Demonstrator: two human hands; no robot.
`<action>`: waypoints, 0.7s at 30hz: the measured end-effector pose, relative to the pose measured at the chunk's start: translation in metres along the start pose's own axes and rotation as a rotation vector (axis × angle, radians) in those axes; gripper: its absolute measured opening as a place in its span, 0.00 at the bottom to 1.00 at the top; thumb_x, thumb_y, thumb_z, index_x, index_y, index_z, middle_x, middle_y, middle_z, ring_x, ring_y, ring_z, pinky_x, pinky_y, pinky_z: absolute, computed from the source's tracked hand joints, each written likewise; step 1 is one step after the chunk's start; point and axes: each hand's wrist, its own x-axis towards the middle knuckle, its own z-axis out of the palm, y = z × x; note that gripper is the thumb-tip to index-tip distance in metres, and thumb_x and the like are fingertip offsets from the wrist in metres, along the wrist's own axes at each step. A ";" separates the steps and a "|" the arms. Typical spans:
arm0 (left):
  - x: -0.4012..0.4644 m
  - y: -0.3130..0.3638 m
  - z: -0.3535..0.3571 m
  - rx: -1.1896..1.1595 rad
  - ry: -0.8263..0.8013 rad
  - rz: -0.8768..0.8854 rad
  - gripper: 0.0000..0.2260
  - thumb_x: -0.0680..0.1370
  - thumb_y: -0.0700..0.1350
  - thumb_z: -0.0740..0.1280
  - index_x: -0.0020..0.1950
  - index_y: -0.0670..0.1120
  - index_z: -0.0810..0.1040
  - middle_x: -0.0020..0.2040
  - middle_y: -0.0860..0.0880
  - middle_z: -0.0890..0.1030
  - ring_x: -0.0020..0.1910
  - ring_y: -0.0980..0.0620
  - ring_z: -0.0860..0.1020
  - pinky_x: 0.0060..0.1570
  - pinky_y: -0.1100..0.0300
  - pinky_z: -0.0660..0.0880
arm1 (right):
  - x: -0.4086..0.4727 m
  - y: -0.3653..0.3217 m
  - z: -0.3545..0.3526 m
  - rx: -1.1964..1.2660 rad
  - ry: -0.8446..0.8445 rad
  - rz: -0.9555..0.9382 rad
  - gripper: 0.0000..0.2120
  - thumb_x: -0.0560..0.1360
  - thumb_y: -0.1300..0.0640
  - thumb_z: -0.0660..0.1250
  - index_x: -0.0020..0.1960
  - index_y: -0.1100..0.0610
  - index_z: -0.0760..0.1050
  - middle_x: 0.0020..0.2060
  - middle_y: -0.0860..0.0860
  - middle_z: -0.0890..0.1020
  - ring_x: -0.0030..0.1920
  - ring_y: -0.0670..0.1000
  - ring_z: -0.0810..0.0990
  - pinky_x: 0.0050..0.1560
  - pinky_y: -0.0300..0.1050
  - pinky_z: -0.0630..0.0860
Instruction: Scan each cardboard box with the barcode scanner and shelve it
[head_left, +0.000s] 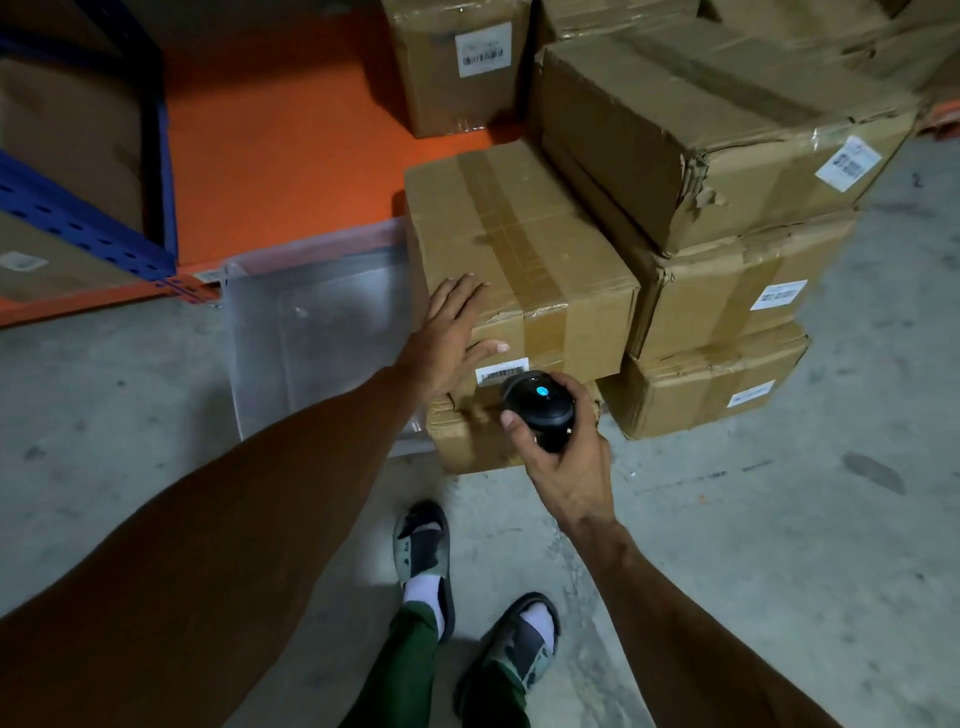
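Item: cardboard box (519, 260), top of the near stack on the floor, resting on a crushed lower box (467, 436). Its barcode label (501, 371) faces me on the front side.

Left hand (447, 332): fingers spread flat, pressed against the box's near corner, thumb lying just above the label.

Right hand (563, 447): curled round the barcode scanner (540, 405), whose head sits just beside the label, a blue light showing on top.

Progress, as I judge it: I am at the scan step for this box; shelving it is not yet done.

Outstanding: a stack of labelled boxes (727, 291) to the right, all on the floor. Blue and orange shelf rack (93, 228) at left already holds boxes, with bare orange decking free. Much remains.
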 end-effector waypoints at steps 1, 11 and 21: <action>0.000 0.000 0.000 -0.009 0.004 -0.007 0.34 0.79 0.55 0.66 0.79 0.42 0.58 0.80 0.42 0.55 0.80 0.43 0.51 0.77 0.52 0.51 | -0.001 0.001 -0.001 -0.004 -0.009 -0.011 0.31 0.70 0.34 0.76 0.69 0.33 0.66 0.57 0.23 0.76 0.60 0.34 0.79 0.61 0.40 0.78; -0.016 -0.042 -0.043 -0.048 -0.016 0.058 0.25 0.81 0.45 0.66 0.75 0.38 0.66 0.76 0.37 0.65 0.77 0.41 0.61 0.77 0.50 0.56 | 0.001 0.016 -0.006 -0.034 0.014 0.009 0.35 0.73 0.57 0.78 0.67 0.30 0.64 0.61 0.38 0.77 0.61 0.39 0.76 0.62 0.36 0.75; -0.061 -0.154 -0.090 -0.048 -0.042 0.220 0.27 0.75 0.28 0.69 0.72 0.30 0.65 0.73 0.35 0.67 0.74 0.34 0.64 0.71 0.41 0.65 | 0.034 0.018 0.022 -0.146 0.148 0.204 0.34 0.77 0.50 0.75 0.78 0.48 0.63 0.67 0.54 0.79 0.67 0.56 0.78 0.67 0.51 0.77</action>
